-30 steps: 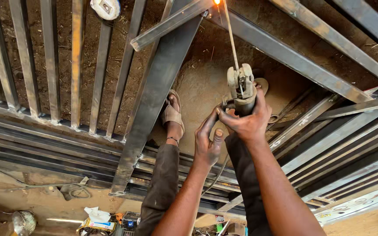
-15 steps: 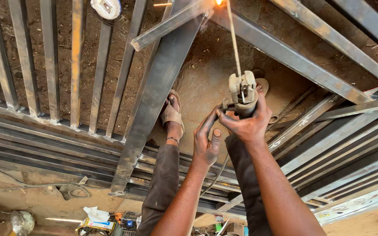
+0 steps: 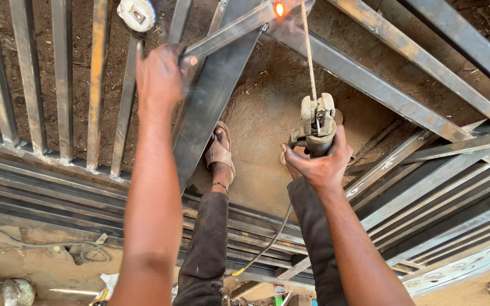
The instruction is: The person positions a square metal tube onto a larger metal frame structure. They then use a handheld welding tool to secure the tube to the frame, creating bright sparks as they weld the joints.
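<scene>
Two bare arms come up from the bottom edge, so starting close in: the right hand (image 3: 320, 164) is wrapped tight around the handle of a welding electrode holder (image 3: 315, 122), with a thin welding rod (image 3: 309, 48) clamped in it and running up to a glowing orange weld spot (image 3: 279, 8) near the top edge. A cable (image 3: 267, 243) drops from under that hand, down between the legs.

Out to the side, well apart from the right one, the left hand (image 3: 160, 76) is closed on the end of a narrow steel bar (image 3: 231, 28), which slants up to the glowing spot. Right under that bar lies a wide flat steel section (image 3: 208, 107), angled the same way.

Below the hands you see dark trousers (image 3: 208, 249) and a foot in a tan sandal (image 3: 220, 152), planted on bare packed dirt floor (image 3: 267, 107), brown and dusty with bits of straw.

Everything sits inside a big steel frame lying flat on the ground: upright square bars (image 3: 63, 79) in a row on the left, long horizontal rails (image 3: 41, 181) across the near side, and diagonal tubes (image 3: 421, 56) fanning out on the right. A round white object (image 3: 136, 14) lies at the top left among the bars. Nearest edge has a pale concrete strip (image 3: 41, 266) with scraps of litter.
</scene>
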